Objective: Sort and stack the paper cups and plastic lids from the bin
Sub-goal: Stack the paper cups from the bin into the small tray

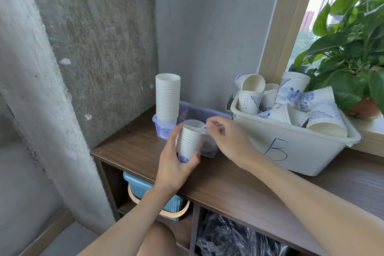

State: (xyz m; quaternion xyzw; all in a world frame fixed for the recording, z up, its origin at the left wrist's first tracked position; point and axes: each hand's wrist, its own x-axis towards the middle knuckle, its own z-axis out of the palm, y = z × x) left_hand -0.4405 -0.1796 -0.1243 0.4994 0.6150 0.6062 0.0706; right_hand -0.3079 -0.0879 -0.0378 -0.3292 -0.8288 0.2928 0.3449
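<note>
In the head view, the left hand (176,164) is wrapped around a short stack of cups (190,141), fingers closed on its lower part with the thumb on the near side. It holds the stack upright with the mouth up, over the front edge of the wooden shelf (239,181), probably so the top cup is easy to reach.

The right hand (226,137) sits just beside the stack's rim, with thumb and forefinger pinched together on something thin and pale at the mouth of the top cup. It may be a clear plastic lid or the cup rim; I cannot tell which. My guess is that the hand is lifting a lid out of the cup or seating 1 more cup.

Behind the hands, a clear tray (187,114) holds a tall stack of cups (168,95) at its left end, upright against the wall, where finished cups seem to go. What else lies in the tray is hidden by the hands.

To the right, well apart from the tall stack, a white bin (291,141) marked with a blue letter is heaped with loose cups (291,93) lying tilted and on their sides, so much sorting remains. A potted plant (353,48) stands by the window behind it.
</note>
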